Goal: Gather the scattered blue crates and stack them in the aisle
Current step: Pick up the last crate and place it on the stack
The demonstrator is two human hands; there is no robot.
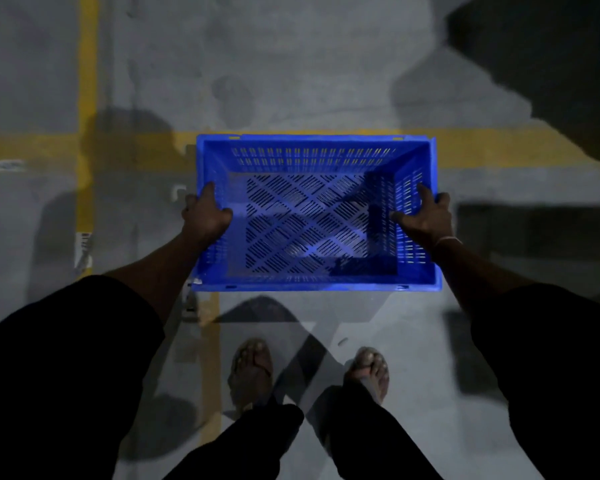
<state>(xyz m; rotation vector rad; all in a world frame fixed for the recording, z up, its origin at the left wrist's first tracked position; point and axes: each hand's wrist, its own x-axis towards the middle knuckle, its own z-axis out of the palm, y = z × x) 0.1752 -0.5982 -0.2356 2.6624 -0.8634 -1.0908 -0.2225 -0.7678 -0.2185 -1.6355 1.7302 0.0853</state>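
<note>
Dark sleeves [59, 358] fill both lower corners of the head view, bare forearms reaching forward from them. Between them, lower centre: two feet in open sandals [252, 370] on grey concrete floor [326, 81], dark trouser legs below. Ahead of the feet, held level between both hands: one blue crate [314, 216], rectangular, open side up, nothing inside, slotted walls and diagonal-slotted base. Left hand [207, 216] grips the left short wall at about mid-length, thumb inside the crate, fingers curled over the rim and down the outside. Right hand [426, 216] grips the right short wall likewise, thumb and one finger visible against the inner face, remaining fingers wrapped over the rim; thin band [447, 240] on the right wrist. Crate appears lifted clear of the floor; shadow falls below and toward the feet. Yellow floor lines [499, 147]: one band running left to right behind the far edge of the crate, one running away from the camera at left and crossing it, a further short stretch below the crate's near left corner. Small white label [83, 249] on the floor beside the left line. Large dark shape [551, 57] at upper right, too dim to identify. Lighting low, several overlapping shadows on the floor.
</note>
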